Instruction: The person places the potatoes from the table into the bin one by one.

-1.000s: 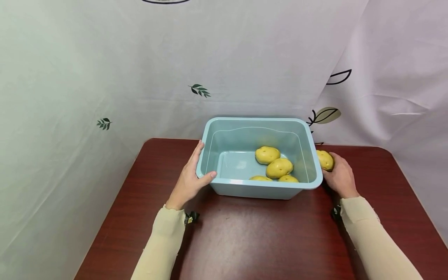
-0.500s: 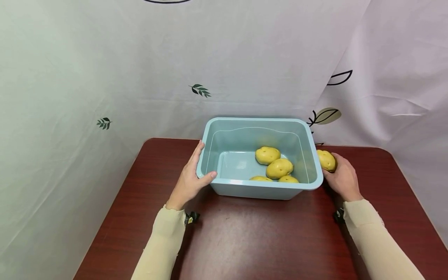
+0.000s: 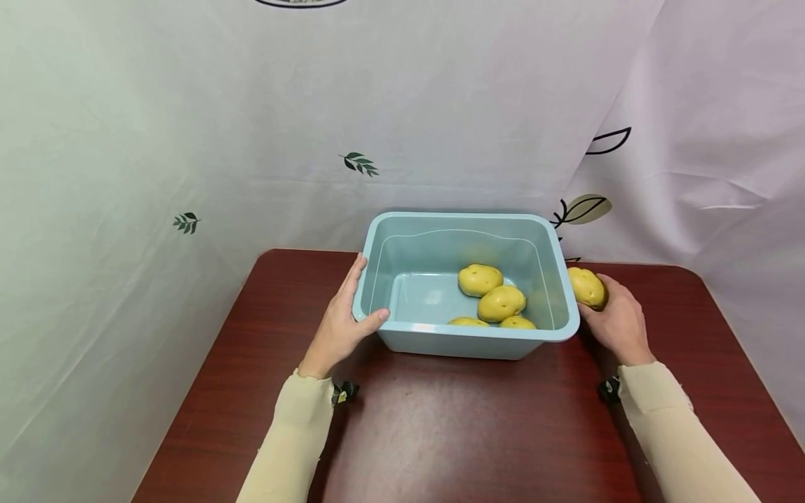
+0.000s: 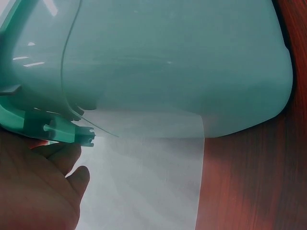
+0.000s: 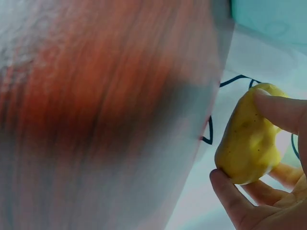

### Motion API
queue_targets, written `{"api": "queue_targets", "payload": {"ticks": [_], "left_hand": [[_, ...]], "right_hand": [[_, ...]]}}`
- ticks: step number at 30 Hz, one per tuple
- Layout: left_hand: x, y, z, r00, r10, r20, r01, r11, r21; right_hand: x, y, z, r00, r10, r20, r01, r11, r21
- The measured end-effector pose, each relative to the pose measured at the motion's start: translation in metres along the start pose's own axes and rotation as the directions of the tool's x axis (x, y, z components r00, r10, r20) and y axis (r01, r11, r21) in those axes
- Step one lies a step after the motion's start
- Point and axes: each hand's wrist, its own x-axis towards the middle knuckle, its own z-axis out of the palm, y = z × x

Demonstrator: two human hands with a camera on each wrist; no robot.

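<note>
A light blue plastic bin [image 3: 453, 342] stands on the table in the head view. Several yellow potatoes [image 3: 502, 303] lie in its right half, two of them partly hidden by the front wall. My left hand [image 3: 339, 321] holds the bin's left end, thumb over the front corner of the rim and fingers along the outside. In the left wrist view, my left hand [image 4: 38, 182] has its fingers by the rim. Just right of the bin, my right hand [image 3: 616, 318] grips another potato [image 3: 586, 288]. The right wrist view shows this potato [image 5: 249, 139] between thumb and fingers.
The dark red wooden table [image 3: 440, 433] has rounded far corners. A pale cloth [image 3: 440, 105] with leaf prints hangs directly behind it and along the sides. The bin's back edge is close to that cloth.
My right hand has shifted slightly to the right with the potato in its grip. The left hand and the bin stay in place.
</note>
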Motion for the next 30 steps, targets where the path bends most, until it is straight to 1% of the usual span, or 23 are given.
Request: {"api": "queue_targets", "payload": {"ticks": [3,4,7,10,11,16,18,19,21,25,27,30], "left_hand": [[-0.001,0.000,0.000,1.000,0.020,-0.005,-0.020,1.000,-0.002],[-0.001,0.006,-0.001,1.000,0.015,-0.003,-0.015,1.000,-0.009],[-0.001,0.007,-0.001,1.000,0.016,-0.004,-0.016,1.000,-0.008],[-0.001,0.009,-0.001,1.000,0.000,0.000,0.000,1.000,-0.005],[-0.001,0.006,-0.001,1.000,0.003,0.000,-0.003,1.000,0.000],[-0.003,0.033,-0.005,1.000,-0.014,0.014,0.015,1.000,-0.015],[-0.003,0.040,-0.006,1.000,-0.014,0.016,0.015,1.000,-0.016],[-0.003,0.039,-0.006,1.000,-0.012,0.016,0.012,1.000,-0.015],[-0.003,0.031,-0.004,1.000,-0.009,0.012,0.009,1.000,-0.011],[-0.001,0.009,0.000,1.000,0.002,-0.002,-0.002,1.000,-0.001],[-0.001,0.003,0.000,1.000,0.008,-0.005,-0.008,1.000,0.006],[-0.001,0.000,0.001,1.000,0.020,-0.006,-0.020,1.000,0.007]], "right_hand": [[-0.001,-0.002,-0.002,1.000,-0.002,-0.002,0.002,1.000,-0.002],[-0.001,-0.003,-0.002,1.000,-0.005,-0.006,0.005,1.000,-0.003],[-0.002,-0.005,-0.005,1.000,-0.013,-0.017,0.013,1.000,0.001],[-0.003,-0.007,-0.008,0.999,-0.024,-0.039,0.024,1.000,0.005],[-0.004,-0.007,-0.009,0.999,-0.026,-0.046,0.027,1.000,0.008],[-0.005,-0.010,-0.014,0.996,-0.037,-0.080,0.038,0.999,0.018],[-0.005,-0.011,-0.015,0.995,-0.040,-0.091,0.042,0.999,0.024],[-0.005,-0.011,-0.016,0.994,-0.041,-0.098,0.043,0.999,0.027],[-0.006,-0.012,-0.017,0.993,-0.043,-0.111,0.047,0.998,0.031],[-0.007,-0.013,-0.020,0.989,-0.052,-0.135,0.058,0.998,0.038],[-0.008,-0.014,-0.022,0.988,-0.057,-0.145,0.063,0.997,0.038],[-0.008,-0.016,-0.025,0.986,-0.054,-0.158,0.062,0.997,0.040]]}}
